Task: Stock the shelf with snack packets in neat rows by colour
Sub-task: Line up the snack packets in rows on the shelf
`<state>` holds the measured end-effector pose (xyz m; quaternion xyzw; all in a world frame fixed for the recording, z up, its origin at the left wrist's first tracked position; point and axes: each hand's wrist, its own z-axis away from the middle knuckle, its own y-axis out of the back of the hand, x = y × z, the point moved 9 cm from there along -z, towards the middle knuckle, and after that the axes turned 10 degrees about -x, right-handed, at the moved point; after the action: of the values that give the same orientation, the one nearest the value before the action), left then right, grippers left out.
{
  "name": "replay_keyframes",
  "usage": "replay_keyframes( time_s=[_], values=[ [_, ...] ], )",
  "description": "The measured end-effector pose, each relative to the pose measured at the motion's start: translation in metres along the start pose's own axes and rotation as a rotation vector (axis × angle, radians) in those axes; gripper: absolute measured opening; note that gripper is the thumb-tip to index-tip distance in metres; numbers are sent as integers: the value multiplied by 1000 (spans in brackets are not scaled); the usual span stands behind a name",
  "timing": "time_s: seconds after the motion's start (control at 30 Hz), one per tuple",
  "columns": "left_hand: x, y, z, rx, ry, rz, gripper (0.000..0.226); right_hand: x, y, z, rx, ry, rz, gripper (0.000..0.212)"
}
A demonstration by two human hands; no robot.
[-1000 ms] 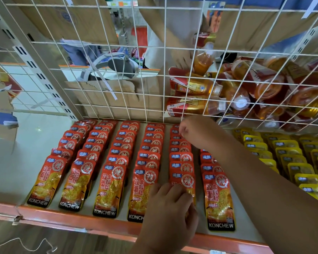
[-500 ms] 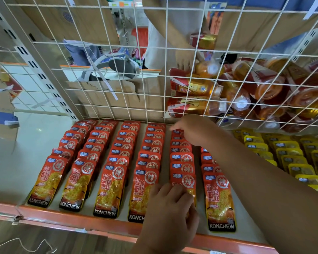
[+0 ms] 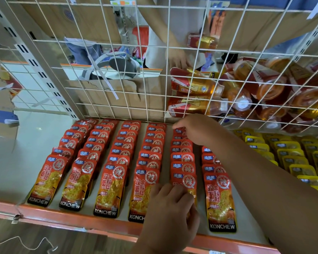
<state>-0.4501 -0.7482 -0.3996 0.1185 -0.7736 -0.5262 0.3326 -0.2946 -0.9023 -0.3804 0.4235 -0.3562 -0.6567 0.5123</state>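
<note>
Right hand (image 3: 196, 129) crept back toward 12 o'clock, pinching red packets (image 3: 181, 143) on the shelf (image 3: 81, 219); left hand (image 3: 171, 208) at 6 covers the front one, grip unclear. Bottles (image 3: 196, 88) behind mesh (image 3: 155, 94); yellow packets (image 3: 290, 160) at 3 cut off.

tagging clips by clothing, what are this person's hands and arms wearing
Nothing that shows. The left hand and right hand have no gloves, rings or watch. The right forearm is bare to the frame edge, no sleeve in view; the left wrist is bare too.
</note>
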Motion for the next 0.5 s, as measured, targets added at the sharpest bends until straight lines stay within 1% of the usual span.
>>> replay_keyframes(
  time_s=[0.33,0.43,0.5],
  values=[
    [0,1,0,6,0,1,10,2,-1,0,28,32,-41,53],
    [0,2,0,15,-7,1,10,7,7,5,102,44,-84,46],
    [-1,1,0,12,-3,-1,10,10,12,10,133,28,-48,37]
  ],
)
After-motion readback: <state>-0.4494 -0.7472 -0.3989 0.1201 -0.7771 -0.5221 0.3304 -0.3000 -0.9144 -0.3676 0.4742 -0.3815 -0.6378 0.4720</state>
